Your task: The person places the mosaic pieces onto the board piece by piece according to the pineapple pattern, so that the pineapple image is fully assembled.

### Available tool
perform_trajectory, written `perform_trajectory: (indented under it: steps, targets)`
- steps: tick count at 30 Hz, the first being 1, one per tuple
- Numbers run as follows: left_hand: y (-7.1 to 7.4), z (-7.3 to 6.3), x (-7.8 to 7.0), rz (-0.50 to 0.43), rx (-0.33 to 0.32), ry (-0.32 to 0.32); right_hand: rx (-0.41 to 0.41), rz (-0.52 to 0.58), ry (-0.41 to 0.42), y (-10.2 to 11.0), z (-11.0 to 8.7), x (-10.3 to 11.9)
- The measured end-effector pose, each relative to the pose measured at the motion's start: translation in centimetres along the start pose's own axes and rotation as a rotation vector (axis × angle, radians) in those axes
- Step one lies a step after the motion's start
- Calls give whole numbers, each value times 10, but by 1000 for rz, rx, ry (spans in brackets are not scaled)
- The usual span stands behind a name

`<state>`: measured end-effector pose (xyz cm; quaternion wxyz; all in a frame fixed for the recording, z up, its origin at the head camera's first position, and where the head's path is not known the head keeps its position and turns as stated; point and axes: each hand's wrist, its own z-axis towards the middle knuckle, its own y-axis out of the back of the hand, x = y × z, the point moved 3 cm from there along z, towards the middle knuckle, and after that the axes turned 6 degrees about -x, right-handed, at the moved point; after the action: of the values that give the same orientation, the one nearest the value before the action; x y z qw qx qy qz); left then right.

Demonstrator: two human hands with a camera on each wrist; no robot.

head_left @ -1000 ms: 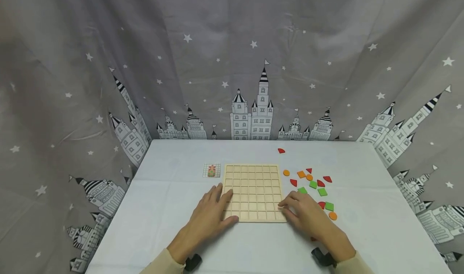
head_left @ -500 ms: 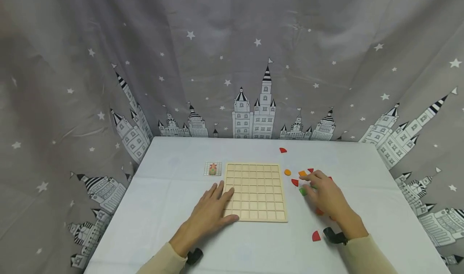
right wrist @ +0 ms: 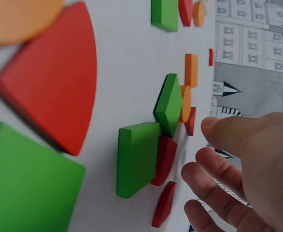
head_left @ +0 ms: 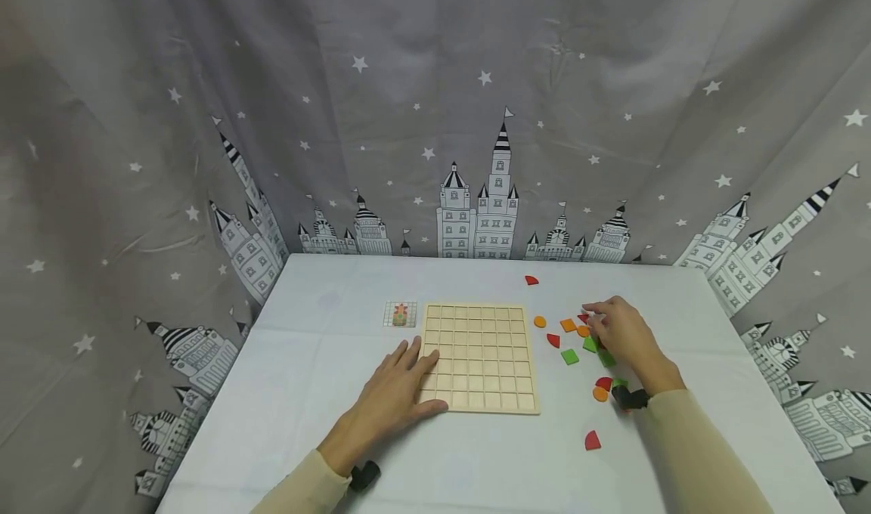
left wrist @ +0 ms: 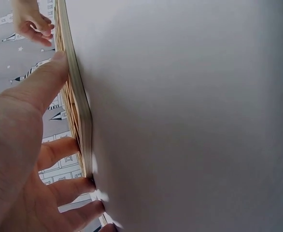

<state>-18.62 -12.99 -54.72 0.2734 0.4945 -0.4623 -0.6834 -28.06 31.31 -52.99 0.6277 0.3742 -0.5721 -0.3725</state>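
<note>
A square wooden grid board [head_left: 479,359] with shallow compartments lies on the white table. My left hand [head_left: 389,397] rests at its left front corner, fingers spread, the thumb along the front edge. From the left wrist view, the thumb and fingers of the left hand [left wrist: 23,140] touch the side of the board [left wrist: 85,125]. My right hand [head_left: 622,336] is over the loose pieces to the right, fingers loosely bent. Nothing sits between the thumb and fingers of the right hand [right wrist: 228,169]; a red piece [right wrist: 191,121] and a green square [right wrist: 137,159] lie nearby.
A small picture card [head_left: 400,314] lies behind the board's left corner. Scattered to the board's right are orange discs [head_left: 540,322], an orange square [head_left: 568,325], green squares [head_left: 570,357] and red quarter-circles [head_left: 593,441]. A grey castle-print curtain [head_left: 381,121] hangs behind the table.
My right hand has left the board's right edge and moved right and away, across the loose pieces toward the rear ones. My left hand stays on the board.
</note>
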Motion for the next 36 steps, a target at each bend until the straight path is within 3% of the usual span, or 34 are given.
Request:
perform_trajectory:
  steps: [11, 16, 22, 28, 36]
  targets:
    - [1, -1, 2, -44, 10, 1, 32, 13, -26, -5, 15, -7]
    - [4, -1, 2, -63, -1, 0, 48, 81, -50, -7, 18, -8]
    - [3, -2, 3, -80, -1, -5, 10, 151, -30, -10, 18, -5]
    - [2, -2, 3, -90, -6, -14, -46, 186, -5, -12, 18, 7]
    - [1, -2, 3, -89, -12, -16, -98, 239, 57, -21, 17, 39]
